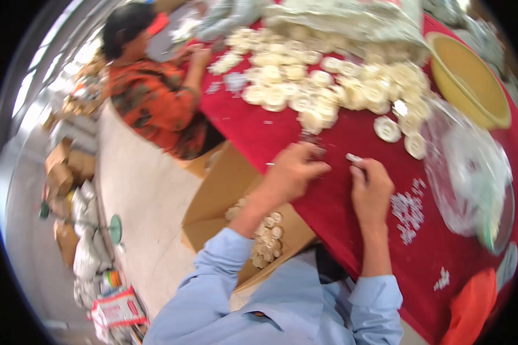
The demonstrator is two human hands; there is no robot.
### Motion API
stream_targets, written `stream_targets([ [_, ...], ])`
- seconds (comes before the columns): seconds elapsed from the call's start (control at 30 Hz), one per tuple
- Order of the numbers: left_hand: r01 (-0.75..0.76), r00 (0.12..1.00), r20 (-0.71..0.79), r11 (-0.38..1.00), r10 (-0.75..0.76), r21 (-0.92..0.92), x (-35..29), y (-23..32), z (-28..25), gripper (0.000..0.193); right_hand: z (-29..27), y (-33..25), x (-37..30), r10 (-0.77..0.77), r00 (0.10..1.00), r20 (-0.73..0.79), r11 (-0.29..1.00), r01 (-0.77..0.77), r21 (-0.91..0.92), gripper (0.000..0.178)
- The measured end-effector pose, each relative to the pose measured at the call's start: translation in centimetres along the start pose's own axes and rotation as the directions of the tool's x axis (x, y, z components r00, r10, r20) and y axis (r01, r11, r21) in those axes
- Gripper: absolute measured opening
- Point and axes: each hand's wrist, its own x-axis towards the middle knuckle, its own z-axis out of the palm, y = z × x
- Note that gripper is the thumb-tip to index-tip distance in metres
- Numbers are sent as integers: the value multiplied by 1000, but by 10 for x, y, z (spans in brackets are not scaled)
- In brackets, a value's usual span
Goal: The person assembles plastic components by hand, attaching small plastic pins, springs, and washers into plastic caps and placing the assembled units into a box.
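Note:
My right hand (373, 187) is closed in a pinch on a small white plastic piece (353, 157), held just above the red tablecloth (351, 213). To its left, my left hand (293, 169) reaches over the table edge, thumb apart from the fingers, with nothing visible between them. Just beyond the left fingertips lies the near end of a large heap of round cream plastic discs (322, 106). Small translucent white pieces (407, 210) are scattered to the right of my right hand. Motion blurs the left fingertips somewhat.
An open cardboard box (213, 198) with discs inside stands below the table edge. A yellow basin (472, 80), a clear plastic bag (460, 167) and an orange-red cloth (475, 305) are on the right. A white sack (351, 23) lies behind the heap. A co-worker (155, 103) works at far left.

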Motion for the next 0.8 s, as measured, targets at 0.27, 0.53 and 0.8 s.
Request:
stream_targets([
  [0.27, 30, 999, -36, 989, -36, -143, 0, 17, 20, 14, -9, -1, -14, 300, 942, 149, 875, -334, 351, 4],
  [0.53, 121, 954, -180, 857, -240, -501, 10, 53, 25, 16, -4, 5, -11, 296, 917, 268, 813, -389, 433, 9],
  [0.8, 145, 922, -225, 820, -316, -554, 10, 59, 26, 14, -9, -1, -9, 305, 915, 263, 732, -402, 550, 12],
])
